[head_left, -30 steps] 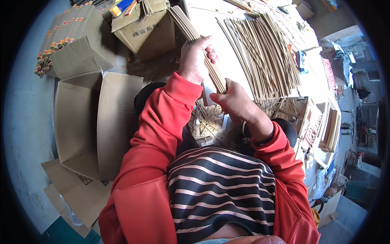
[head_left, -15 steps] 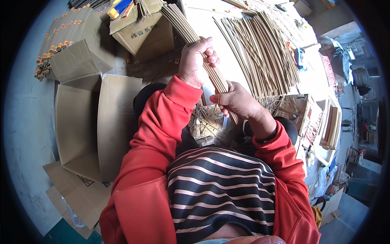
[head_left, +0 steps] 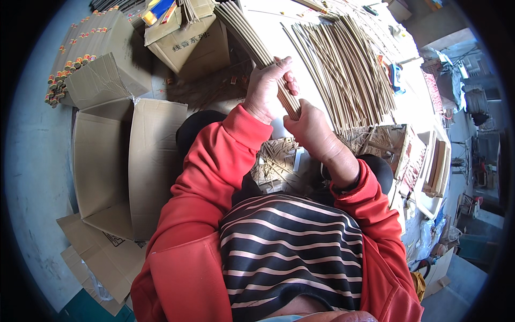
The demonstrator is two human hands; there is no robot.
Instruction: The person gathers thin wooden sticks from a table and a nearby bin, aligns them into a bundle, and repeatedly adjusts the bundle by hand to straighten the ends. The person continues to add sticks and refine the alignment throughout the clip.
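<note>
A bundle of brown incense sticks [head_left: 242,32] slants from the upper left down to the middle, held in both hands. My left hand [head_left: 268,86] is closed round the middle of the bundle. Lower down, my right hand [head_left: 312,126] grips the near end, its thumb lying along the sticks; its fingers are mostly hidden behind. To the right of my hands, many loose incense sticks [head_left: 343,75] lie side by side on the bright white tabletop [head_left: 268,16].
An open cardboard box [head_left: 102,161] stands at my left. Beyond it are another carton [head_left: 188,48] and stacked bundles with red-and-yellow bands [head_left: 80,61]. Below my hands sits a container of broken stick pieces [head_left: 273,161]. A wooden crate [head_left: 391,145] and a blue tool [head_left: 396,78] are at the right.
My right hand has moved up the bundle, closer to my left hand, and now covers the near end that stuck out below it. My left hand has shifted slightly down and right.
</note>
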